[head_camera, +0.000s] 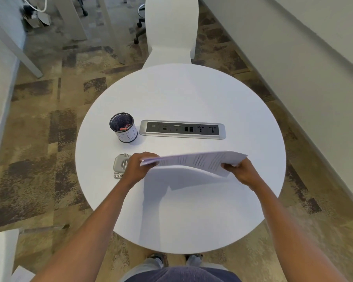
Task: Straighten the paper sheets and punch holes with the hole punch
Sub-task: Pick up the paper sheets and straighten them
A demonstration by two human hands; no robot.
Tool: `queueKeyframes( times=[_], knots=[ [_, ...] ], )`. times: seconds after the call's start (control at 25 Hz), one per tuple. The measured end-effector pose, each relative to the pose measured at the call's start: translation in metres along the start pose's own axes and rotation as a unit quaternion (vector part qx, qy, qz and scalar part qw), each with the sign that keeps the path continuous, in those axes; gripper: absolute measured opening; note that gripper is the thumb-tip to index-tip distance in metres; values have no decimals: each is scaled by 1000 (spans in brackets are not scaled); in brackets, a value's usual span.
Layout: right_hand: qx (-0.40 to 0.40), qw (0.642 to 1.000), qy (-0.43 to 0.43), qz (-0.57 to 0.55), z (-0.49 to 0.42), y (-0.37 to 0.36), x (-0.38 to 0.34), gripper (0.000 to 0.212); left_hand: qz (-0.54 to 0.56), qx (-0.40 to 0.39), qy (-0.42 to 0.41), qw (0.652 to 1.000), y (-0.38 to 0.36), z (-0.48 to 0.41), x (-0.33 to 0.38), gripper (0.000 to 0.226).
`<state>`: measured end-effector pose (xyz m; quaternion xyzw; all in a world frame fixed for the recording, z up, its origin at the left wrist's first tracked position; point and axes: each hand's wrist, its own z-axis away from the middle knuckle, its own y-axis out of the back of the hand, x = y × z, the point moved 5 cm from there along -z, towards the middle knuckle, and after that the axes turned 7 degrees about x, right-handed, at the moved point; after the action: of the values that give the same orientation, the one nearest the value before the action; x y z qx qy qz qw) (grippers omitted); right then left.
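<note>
Both forearms reach forward from the bottom of the view over the round white desk [192,94]. The left hand [140,166] has its fingers closed on the left end of the paper sheets [194,162], and the right hand [242,171] has its fingers closed on the right end. The sheets hang in the air above the desk, a little bent, and throw a shadow below. The edges at the left end look fanned, not yet even.

The step in hand seems to be the straightening. The next move probably calls for turning the stack on its edge and tapping it on the desk until the edges agree, and only then for bringing it to the hole punch [120,164]. The punch lies on the desk just beside the left hand, partly hidden behind it.

Counted: one stack of sheets, whose number cannot be told; one hole punch; one dark mesh cup [123,127] with small things inside; one socket panel [182,129] set into the desk.
</note>
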<state>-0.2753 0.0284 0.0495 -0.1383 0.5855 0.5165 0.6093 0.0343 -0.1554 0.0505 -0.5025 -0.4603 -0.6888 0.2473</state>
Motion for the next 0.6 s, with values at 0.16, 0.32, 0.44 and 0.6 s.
queueKeyframes(
  times=[0.16,0.32,0.44,0.6],
  knots=[
    [-59,998,-8,10,-6,4,6,33,-17,0,43,999,-3,-8,0,30],
    [-70,997,-12,38,-5,-9,11,33,-37,-22,35,998,-8,-5,6,35],
    [-9,1000,9,13,-10,10,-15,8,38,-34,80,996,0,-11,14,37],
    [8,998,70,-1,-11,45,-74,10,134,-35,50,989,20,-27,45,36]
  ],
)
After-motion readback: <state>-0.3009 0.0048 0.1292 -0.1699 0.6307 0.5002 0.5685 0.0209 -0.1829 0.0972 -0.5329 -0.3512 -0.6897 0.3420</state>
